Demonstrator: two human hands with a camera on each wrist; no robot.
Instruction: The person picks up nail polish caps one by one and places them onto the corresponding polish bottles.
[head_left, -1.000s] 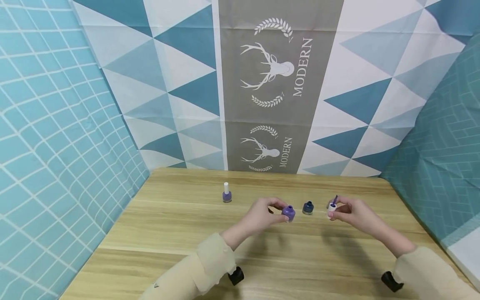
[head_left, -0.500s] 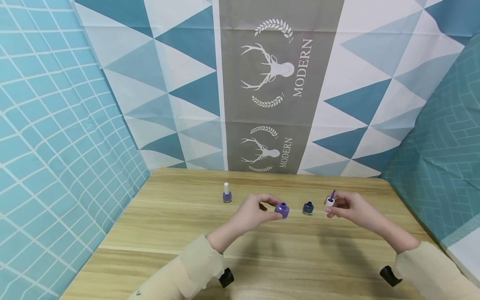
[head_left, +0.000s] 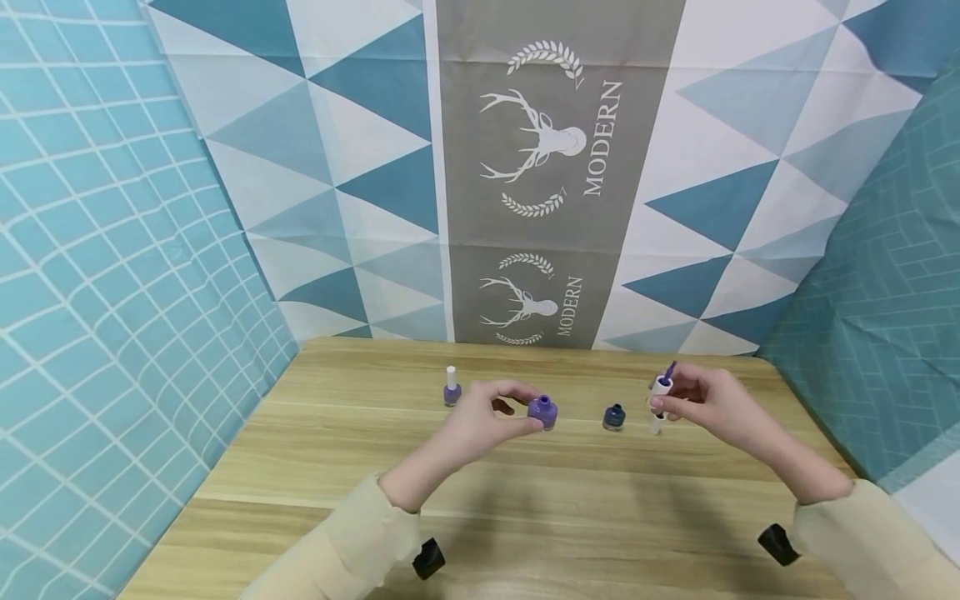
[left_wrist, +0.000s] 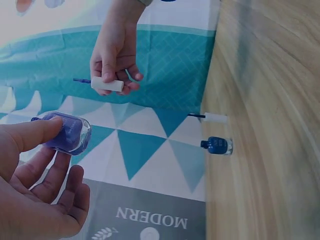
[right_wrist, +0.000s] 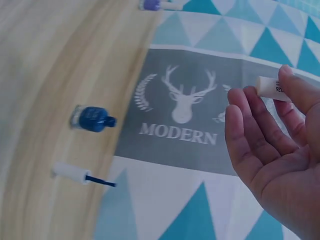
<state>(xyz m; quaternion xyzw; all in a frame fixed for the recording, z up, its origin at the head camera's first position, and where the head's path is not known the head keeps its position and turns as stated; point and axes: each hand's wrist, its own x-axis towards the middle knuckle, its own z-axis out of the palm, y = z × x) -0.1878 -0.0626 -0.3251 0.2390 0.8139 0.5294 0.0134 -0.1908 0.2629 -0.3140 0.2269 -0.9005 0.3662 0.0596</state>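
My left hand (head_left: 483,421) pinches an uncapped purple nail polish bottle (head_left: 543,413) upright above the table, thumb across its front in the left wrist view. My right hand (head_left: 708,408) holds the white cap (head_left: 660,389) between thumb and fingers, its purple brush pointing up. Between the hands, an uncapped dark blue nail polish bottle (head_left: 613,418) stands on the table. Beside it a second white cap (right_wrist: 71,172) stands on its end, dark blue brush upward; in the head view it shows just below my right fingers.
A capped purple nail polish bottle (head_left: 452,393) stands behind my left hand, toward the back of the wooden table (head_left: 360,467). Patterned cloth (head_left: 525,167) hangs behind the table, with blue cloth (head_left: 112,250) along the left side and teal cloth on the right.
My left hand has moved left with the purple bottle, away from the blue one. My right hand has risen with its cap, bringing the standing cap below it into view.
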